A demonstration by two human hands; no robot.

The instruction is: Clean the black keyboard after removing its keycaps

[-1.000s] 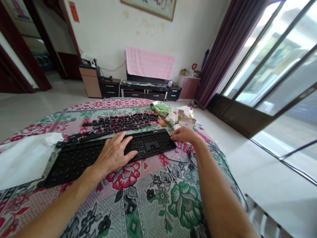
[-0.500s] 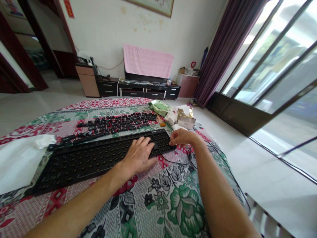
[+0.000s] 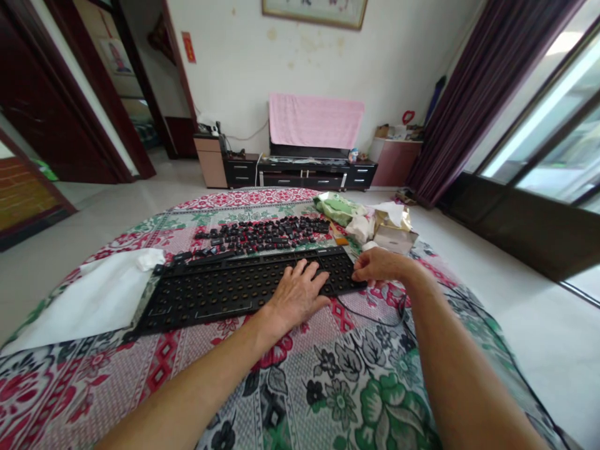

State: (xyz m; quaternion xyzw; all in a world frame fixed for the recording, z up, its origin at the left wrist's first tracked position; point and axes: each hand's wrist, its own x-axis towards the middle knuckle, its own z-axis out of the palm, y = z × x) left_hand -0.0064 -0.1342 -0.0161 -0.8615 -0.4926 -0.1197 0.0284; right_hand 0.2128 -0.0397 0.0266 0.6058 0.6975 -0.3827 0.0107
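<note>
A black keyboard (image 3: pixel 206 290) with its keycaps off lies across the patterned tablecloth, rows of round key sockets showing. My left hand (image 3: pixel 297 294) rests flat on its right half, fingers spread and holding nothing. At the keyboard's right end, my right hand (image 3: pixel 377 265) has its fingers pinched together against the edge. Whatever may sit between those fingertips is hidden. Behind the keyboard lies a wide heap of loose black keycaps (image 3: pixel 267 234). From near the right end a dark cable (image 3: pixel 375 322) runs off over the cloth.
White paper (image 3: pixel 103 294) lies left of the keyboard, with a crumpled tissue (image 3: pixel 150 259) on it. Behind my right hand stand an opened tissue box (image 3: pixel 396 237), crumpled tissue (image 3: pixel 360 229) and a green packet (image 3: pixel 338 207). A small orange-brown piece (image 3: pixel 340 240) lies beside the keycaps.
The camera view has swung left, so everything sits further right in the picture. Both hands keep nearly the same places on the keyboard; my right hand stays pinched at its right edge.
</note>
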